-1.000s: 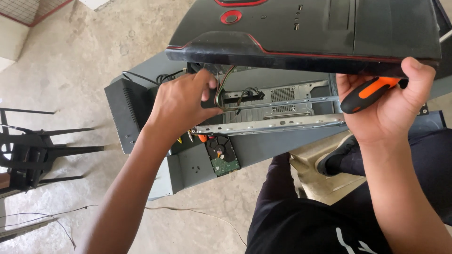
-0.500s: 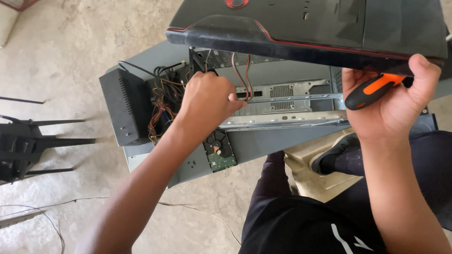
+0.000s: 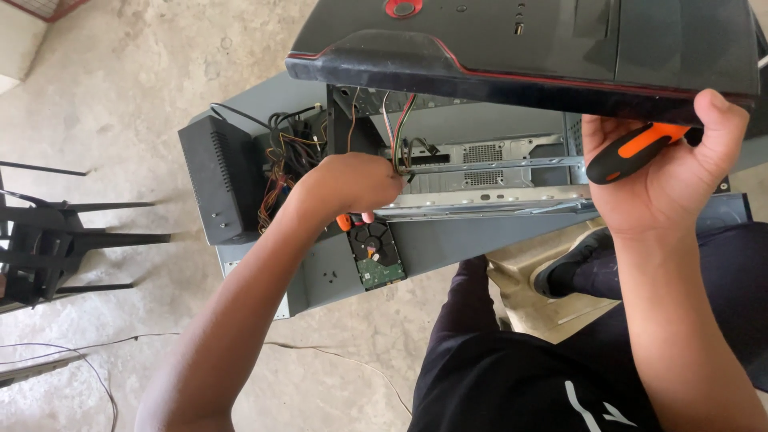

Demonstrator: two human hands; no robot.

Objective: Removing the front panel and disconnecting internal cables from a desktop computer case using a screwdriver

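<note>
Across the centre of the frame lies the grey computer case [image 3: 448, 240], on its side on the concrete floor [image 3: 120, 96], side panel off, internals exposed. Upper right: black front panel [image 3: 544, 48] with red trim, tilted away from the case, its lower edge resting on your right hand. Left of centre: black power supply [image 3: 210, 180], sitting at the case's left end, with a tangle of multicoloured cables [image 3: 288, 160] just beside it. Far left edge: black chair [image 3: 48, 240] tipped on its side, well apart from the case. Centre right: silver drive cage rails [image 3: 488, 184] running across the case opening. Below centre: hard drive [image 3: 376, 254] lying circuit-board up on the case's lower panel, just under your left hand.

Your left hand [image 3: 352, 184] is curled closed inside the case at the bundle of thin front-panel wires [image 3: 398, 132]; can't tell exactly how many it pinches. Your right hand [image 3: 664, 172] is closed around an orange-and-black screwdriver handle [image 3: 636, 150], thumb hooked up against the front panel's edge. Thin cable [image 3: 80, 352] trails over the floor, lower left.
</note>
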